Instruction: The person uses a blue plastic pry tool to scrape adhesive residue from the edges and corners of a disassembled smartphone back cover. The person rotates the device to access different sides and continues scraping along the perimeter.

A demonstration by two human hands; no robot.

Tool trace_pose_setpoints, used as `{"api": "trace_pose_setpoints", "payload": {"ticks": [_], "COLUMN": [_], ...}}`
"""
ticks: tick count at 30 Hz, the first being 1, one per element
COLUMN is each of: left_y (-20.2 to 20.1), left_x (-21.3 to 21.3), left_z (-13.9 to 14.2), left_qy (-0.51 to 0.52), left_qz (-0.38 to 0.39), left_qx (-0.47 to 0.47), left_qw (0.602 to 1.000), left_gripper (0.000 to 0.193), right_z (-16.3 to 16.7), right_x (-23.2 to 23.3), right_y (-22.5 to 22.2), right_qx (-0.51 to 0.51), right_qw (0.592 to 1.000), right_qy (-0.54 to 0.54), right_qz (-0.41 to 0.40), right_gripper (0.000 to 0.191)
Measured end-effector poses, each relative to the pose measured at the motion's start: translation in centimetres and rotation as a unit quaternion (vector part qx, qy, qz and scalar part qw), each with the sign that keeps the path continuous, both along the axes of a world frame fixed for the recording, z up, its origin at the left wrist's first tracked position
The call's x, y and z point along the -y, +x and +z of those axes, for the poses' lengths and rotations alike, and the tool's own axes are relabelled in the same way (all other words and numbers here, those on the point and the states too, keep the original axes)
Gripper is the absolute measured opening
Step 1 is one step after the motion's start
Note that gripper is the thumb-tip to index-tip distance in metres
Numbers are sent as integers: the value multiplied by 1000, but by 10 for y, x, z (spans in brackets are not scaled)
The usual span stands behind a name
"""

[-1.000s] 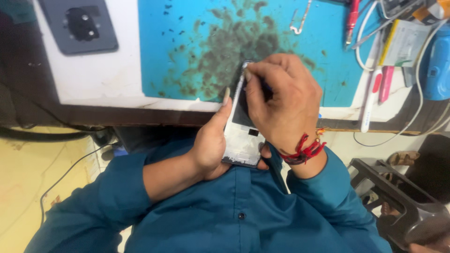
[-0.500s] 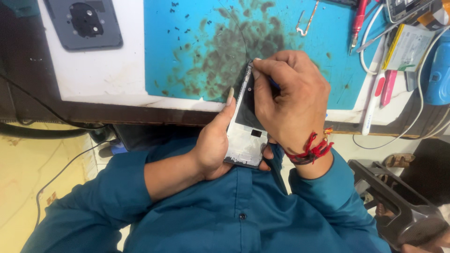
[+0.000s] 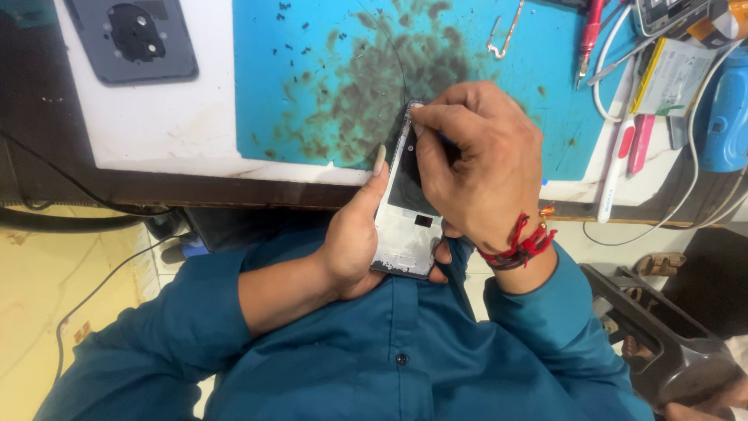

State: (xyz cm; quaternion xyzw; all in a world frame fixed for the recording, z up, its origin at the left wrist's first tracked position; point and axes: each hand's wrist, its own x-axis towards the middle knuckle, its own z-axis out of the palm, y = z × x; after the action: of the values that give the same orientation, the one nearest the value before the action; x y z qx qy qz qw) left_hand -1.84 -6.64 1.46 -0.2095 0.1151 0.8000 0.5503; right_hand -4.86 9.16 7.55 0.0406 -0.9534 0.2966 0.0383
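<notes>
The opened silver and black phone frame (image 3: 407, 210) stands on end in front of the person's blue shirt, with its top at the edge of the blue work mat (image 3: 312, 78). The left hand (image 3: 354, 234) is curled around its left side from below, with the thumb up along the edge. The right hand (image 3: 475, 168) lies over the right side, fingertips pinched at the top corner. A grey phone back cover (image 3: 132, 39) lies well apart on the white table (image 3: 156, 125).

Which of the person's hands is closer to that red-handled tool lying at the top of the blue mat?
The right hand. It works at the top of the phone frame, below and left of the red-handled tool; the left hand cradles the frame from farther left and lower.
</notes>
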Motion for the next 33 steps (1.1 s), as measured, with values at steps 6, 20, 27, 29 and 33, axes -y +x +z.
{"api": "trace_pose_setpoints", "payload": {"ticks": [6,20,27,29,33], "left_y": [3,4,4,5,5], "left_x": [0,1,0,0,0], "left_z": [0,0,-1,-1,-1], "left_qy": [-27,-7,-24,-9,-20], "left_qz": [7,27,2,17,9], "left_qx": [-2,-11,5,1,16], "left_qw": [1000,1000,1000,1000,1000], "left_gripper": [71,67,74,72,73], "right_z": [-1,4,8,7,6], "right_x": [6,3,4,4,5], "right_y": [1,1,2,2,3], "right_qx": [-8,11,11,6,-6], "right_qw": [999,1000,1000,1000,1000], "right_qy": [3,-15,-14,-13,-2], "right_qz": [-35,2,14,22,-3], "right_gripper": [14,8,12,13,12]}}
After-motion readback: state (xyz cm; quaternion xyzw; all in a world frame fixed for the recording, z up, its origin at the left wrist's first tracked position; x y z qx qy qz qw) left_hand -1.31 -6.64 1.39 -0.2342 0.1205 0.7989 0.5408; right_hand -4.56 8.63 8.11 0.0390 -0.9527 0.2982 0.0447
